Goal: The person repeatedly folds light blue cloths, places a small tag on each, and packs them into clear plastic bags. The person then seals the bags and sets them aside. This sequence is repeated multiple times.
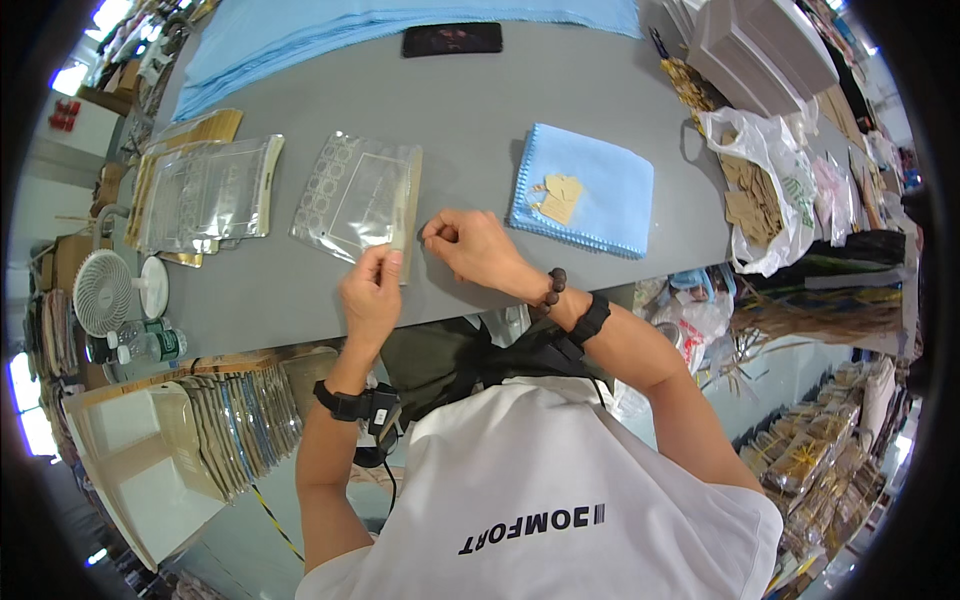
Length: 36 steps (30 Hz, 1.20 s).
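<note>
My left hand (376, 289) pinches the near right corner of a clear plastic pouch (352, 195) printed with a gold frame and pattern, which lies on the grey table. My right hand (476, 247) is just to the right of the pouch's edge, fingers curled; whether its fingertips hold anything small cannot be told. Right of it lies a folded light-blue cloth (615, 187) with a stitched edge, and paper hang tags (561, 199) rest on top of it. More clear pouches (210, 187) are stacked at the left.
A phone (452, 40) lies at the far side beside a spread of blue cloth (300, 37). At the left edge stand a small white fan (103, 292) and plastic bottles (154, 346). A white plastic bag of brown card pieces (750, 191) and white boxes (750, 52) are at the right.
</note>
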Each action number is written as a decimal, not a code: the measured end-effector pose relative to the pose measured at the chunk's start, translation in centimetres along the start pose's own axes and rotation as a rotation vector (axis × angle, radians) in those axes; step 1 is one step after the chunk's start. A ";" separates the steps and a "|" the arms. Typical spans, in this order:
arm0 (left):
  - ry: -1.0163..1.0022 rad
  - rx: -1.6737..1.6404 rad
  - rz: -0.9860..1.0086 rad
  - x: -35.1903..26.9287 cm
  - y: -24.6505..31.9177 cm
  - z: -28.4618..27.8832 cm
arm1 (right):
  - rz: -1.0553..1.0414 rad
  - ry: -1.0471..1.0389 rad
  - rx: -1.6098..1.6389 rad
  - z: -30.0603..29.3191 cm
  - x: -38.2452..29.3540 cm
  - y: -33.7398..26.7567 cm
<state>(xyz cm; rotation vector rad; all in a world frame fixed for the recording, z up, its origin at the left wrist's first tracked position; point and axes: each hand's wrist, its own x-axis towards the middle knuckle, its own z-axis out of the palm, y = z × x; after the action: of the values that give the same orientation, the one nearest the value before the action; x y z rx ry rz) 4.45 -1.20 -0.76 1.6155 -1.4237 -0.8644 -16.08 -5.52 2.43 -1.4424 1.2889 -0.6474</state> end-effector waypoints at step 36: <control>0.157 -0.060 0.037 -0.9 0.1 2.2 | -0.165 0.122 -0.344 0.1 0.4 0.4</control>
<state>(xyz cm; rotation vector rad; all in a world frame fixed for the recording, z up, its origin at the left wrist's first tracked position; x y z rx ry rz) 2.38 -0.60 -1.65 1.5713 -1.3019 -0.7353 -16.03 -5.79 1.98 -1.8284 1.4368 -0.6528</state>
